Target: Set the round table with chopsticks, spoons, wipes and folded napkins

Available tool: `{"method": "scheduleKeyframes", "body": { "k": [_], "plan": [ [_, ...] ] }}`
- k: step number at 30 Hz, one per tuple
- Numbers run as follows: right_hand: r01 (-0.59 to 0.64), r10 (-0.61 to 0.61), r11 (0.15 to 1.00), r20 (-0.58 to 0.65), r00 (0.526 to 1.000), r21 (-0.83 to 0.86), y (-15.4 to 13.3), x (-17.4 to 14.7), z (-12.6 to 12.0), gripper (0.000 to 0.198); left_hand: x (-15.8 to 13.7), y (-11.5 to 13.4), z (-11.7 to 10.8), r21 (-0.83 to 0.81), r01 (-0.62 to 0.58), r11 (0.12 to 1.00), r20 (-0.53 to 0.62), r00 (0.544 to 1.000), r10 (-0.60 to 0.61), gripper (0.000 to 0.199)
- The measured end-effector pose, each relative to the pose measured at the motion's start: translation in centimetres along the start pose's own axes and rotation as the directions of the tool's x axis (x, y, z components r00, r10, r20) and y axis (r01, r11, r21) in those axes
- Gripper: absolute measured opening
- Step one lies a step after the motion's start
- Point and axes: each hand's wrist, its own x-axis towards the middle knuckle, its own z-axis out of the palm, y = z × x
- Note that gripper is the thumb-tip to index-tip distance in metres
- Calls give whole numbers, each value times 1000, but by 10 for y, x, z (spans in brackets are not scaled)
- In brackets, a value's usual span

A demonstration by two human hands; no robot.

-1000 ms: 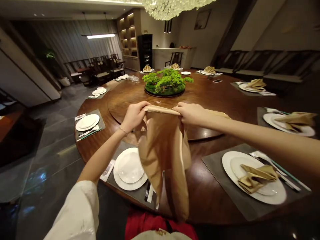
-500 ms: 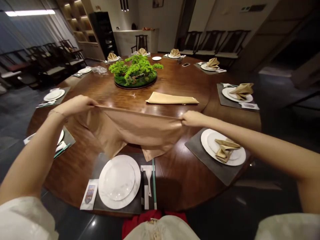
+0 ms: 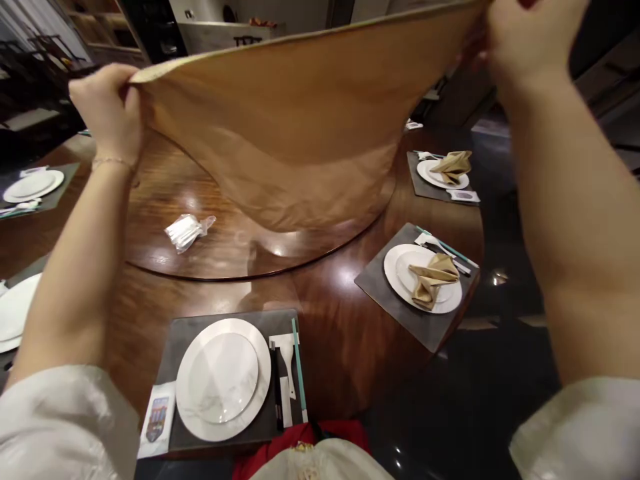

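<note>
A tan cloth napkin (image 3: 300, 120) is spread in the air above the table, sagging between my two hands. My left hand (image 3: 110, 107) is closed on its left corner. At the upper right, my right hand (image 3: 525, 40) grips the other end, with its fingertips partly hidden. Below, stacked white plates (image 3: 224, 380) lie on a grey placemat (image 3: 210, 323). Beside them are a white spoon (image 3: 287, 363), black chopsticks (image 3: 277, 387) and a teal-and-white strip (image 3: 299, 367). A printed packet (image 3: 157, 420) lies at the plates' left.
A plastic bag of white items (image 3: 186, 231) rests on the round turntable (image 3: 240, 267). To the right, a folded napkin (image 3: 433, 280) lies on plates, with another folded napkin (image 3: 453, 167) farther back. More plates (image 3: 34, 185) stand on the left.
Both hands have risen with the napkin, which now opens out wide and hides the green plant and the far side of the table. The bag on the turntable has come into view.
</note>
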Motion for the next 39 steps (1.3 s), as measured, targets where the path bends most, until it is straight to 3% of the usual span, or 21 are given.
{"method": "scheduleKeyframes", "body": {
  "k": [3,6,9,13,15,16,18,20,22,24,27,28,32,37,38,39],
  "plan": [
    [59,-68,992,80,994,113,4,-40,-10,39,-34,-6,-15,-188,25,982,2,1000,-25,22],
    [91,-94,995,143,985,28,2,-60,-10,33,-59,-6,-40,-358,86,930,91,994,-57,21],
    [189,-176,978,137,975,-85,-6,-52,-13,28,-66,-15,-68,-512,153,845,144,985,-91,33],
    [207,-180,968,188,966,-139,-28,-31,-16,24,-69,-23,-102,-651,228,724,141,974,-180,44],
    [254,-230,963,219,948,-87,-51,-29,-10,19,-74,-6,-120,-731,188,656,152,982,-111,47],
    [305,-288,952,242,926,-34,-66,-32,-5,18,-77,9,-128,-765,148,627,176,984,-19,49],
    [479,-485,872,302,821,101,-106,-45,8,18,-81,48,-143,-803,53,594,244,938,246,50],
    [674,-712,700,318,626,237,-151,-63,19,21,-80,88,-150,-777,-52,627,328,817,474,39],
    [786,-843,531,292,452,317,-191,-82,24,30,-73,119,-150,-689,-128,714,355,799,485,25],
    [818,-886,458,256,387,348,-219,-95,23,35,-67,134,-147,-611,-151,777,338,838,428,20],
    [809,-879,475,227,419,346,-237,-105,13,31,-64,138,-148,-536,-115,836,329,884,333,24],
    [801,-873,487,229,431,348,-239,-107,9,30,-65,138,-151,-516,-100,851,359,876,321,25],
    [767,-849,525,294,439,369,-254,-122,-5,41,-73,140,-166,-560,-95,823,486,767,419,28],
    [717,-785,603,423,453,351,-279,-144,-14,49,-86,144,-182,-518,-122,847,512,748,421,32],
    [655,-711,690,460,533,308,-278,-146,-14,45,-89,143,-183,-478,-144,866,526,743,414,36],
    [549,-590,800,484,647,242,-275,-146,-13,41,-92,142,-184,-425,-174,888,531,747,400,42]
  ]
}}
